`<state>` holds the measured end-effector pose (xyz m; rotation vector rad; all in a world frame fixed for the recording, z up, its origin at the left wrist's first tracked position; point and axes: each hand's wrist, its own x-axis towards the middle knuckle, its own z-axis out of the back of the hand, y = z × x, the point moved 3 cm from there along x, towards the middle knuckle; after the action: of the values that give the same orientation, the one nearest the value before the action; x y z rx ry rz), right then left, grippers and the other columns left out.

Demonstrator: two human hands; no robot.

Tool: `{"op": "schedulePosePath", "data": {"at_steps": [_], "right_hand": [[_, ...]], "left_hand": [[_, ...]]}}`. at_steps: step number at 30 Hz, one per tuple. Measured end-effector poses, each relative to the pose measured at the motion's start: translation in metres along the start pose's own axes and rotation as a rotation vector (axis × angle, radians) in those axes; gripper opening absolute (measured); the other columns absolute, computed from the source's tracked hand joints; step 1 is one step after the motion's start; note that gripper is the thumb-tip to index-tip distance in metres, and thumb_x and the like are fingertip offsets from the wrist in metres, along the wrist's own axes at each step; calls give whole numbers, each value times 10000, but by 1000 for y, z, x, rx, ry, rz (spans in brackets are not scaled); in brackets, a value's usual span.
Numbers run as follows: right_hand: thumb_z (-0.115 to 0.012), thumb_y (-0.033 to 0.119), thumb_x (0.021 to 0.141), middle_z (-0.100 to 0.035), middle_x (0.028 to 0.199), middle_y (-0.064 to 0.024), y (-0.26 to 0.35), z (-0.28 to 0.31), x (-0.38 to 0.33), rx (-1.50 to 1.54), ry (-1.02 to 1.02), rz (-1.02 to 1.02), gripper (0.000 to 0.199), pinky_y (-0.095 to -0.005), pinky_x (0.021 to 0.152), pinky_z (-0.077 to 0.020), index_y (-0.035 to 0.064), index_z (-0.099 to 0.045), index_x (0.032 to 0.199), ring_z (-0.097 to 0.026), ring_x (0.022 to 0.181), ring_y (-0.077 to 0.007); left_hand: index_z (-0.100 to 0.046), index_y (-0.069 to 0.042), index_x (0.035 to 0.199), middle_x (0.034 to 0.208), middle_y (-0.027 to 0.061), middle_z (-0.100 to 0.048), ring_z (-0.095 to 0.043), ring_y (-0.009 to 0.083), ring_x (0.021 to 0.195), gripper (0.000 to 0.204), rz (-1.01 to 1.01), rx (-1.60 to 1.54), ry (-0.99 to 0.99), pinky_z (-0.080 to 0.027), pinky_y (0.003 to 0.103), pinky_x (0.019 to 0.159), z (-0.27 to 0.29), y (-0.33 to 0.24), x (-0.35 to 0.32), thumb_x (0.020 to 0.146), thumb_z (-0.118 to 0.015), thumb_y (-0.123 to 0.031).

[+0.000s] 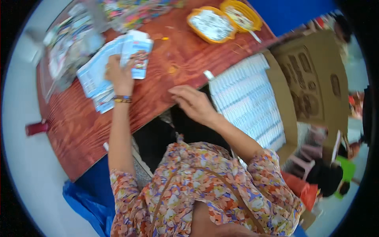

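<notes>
My left hand (120, 75), with a beaded bracelet at its wrist, is over a pile of flat light-blue printed cartons (92, 77) on the left of the table. Its fingers are closed on a carton (140, 59) with a coloured picture, though blur hides part of the grip. Several cartons overlap beneath and beside the hand. Close to the table's near edge, my right hand (195, 104) hovers with its fingers stretched out and nothing visible in it. Right of that hand, a large brown cardboard box (290, 114) holds packed rows of thin white-and-blue cartons (246, 98).
Clear plastic bags with colourful contents (134, 14) lie along the far left of the reddish wooden table (169, 59). Two yellow baskets (211, 37) with small white packets stand at the far right. A dark red object (37, 128) sits at the left edge; blue plastic (89, 205) hangs below.
</notes>
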<state>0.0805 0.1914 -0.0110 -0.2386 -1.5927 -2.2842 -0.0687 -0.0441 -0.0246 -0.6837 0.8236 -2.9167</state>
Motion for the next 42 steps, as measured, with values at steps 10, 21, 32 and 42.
{"op": "schedulePosePath", "data": {"at_steps": [10,21,32,42], "right_hand": [[-614,133,966,-670,1015,-47,20,20,130,110,76,-170,255,-269,817,-518,-16,-642,1171,-643,894,-114],[-676,186,931,-617,777,30,7,-21,155,309,557,-420,144,-188,585,-486,43,-668,927,-607,712,-38],[-621,178,972,-663,894,-13,-1,-40,154,312,499,-285,158,-214,621,-521,25,-649,945,-630,778,-54],[-633,-35,913,-523,1358,-137,16,-71,93,181,69,59,332,-320,934,-517,0,-590,1240,-596,1157,-204]], "left_hand": [[-672,-6,1011,928,118,-706,-637,209,892,219,113,-598,138,-472,350,812,61,-18,-24,847,-737,-137],[-621,-12,1142,1059,65,-668,-607,127,978,356,342,-826,305,-474,316,875,88,-4,-74,869,-754,-199],[-502,-13,1300,1163,153,-549,-551,333,1054,866,-74,-114,194,-467,429,888,100,-36,-79,596,-912,-307],[-574,1,1183,971,143,-670,-672,277,852,556,378,-486,57,-531,374,757,87,-25,-93,738,-848,-190]]}}
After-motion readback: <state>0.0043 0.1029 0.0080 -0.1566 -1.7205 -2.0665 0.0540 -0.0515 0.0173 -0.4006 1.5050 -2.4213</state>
